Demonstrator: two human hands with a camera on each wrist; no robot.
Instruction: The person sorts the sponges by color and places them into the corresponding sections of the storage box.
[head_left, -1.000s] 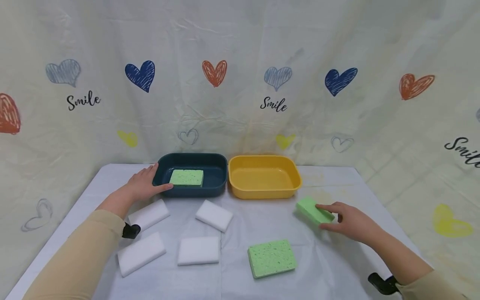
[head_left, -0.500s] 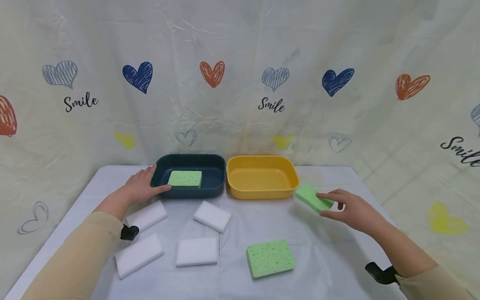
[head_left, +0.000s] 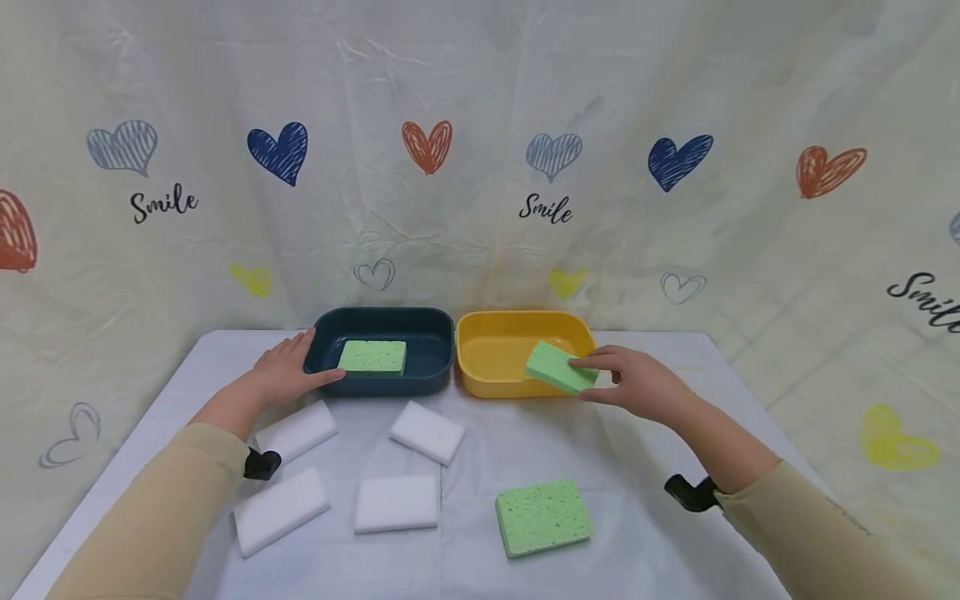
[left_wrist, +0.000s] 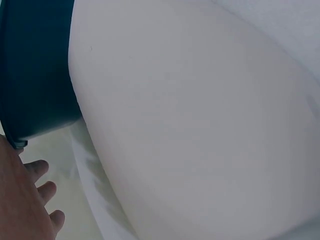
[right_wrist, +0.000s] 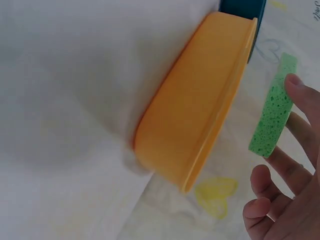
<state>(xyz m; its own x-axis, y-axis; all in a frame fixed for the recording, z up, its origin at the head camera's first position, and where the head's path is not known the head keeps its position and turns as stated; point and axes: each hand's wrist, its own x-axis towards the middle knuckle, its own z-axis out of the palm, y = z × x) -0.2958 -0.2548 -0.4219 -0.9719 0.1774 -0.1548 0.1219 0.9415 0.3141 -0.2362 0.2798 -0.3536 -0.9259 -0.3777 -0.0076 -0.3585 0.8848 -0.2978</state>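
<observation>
My right hand [head_left: 637, 383] pinches a green sponge [head_left: 561, 367] by its right end between thumb and fingers. In the head view the sponge overlaps the front right of the yellow container [head_left: 487, 354]; the right wrist view shows it raised above the rim. Fairly straight fingers of my left hand [head_left: 281, 369] rest at the left end of the dark teal container [head_left: 431, 367], the thumb along its front rim. Inside that container lies another green sponge [head_left: 372, 357]. A third green sponge [head_left: 543, 517] lies flat at the front.
On the white-covered table [head_left: 637, 550], several white sponges lie left of centre, among them one [head_left: 427, 432] before the containers and another [head_left: 396, 503] nearer me. The two containers stand side by side at the back, against a heart-printed curtain [head_left: 480, 233].
My right hand has lifted the green sponge from the table's right side and carried it left and back, up to the yellow container. The left hand stays put.
</observation>
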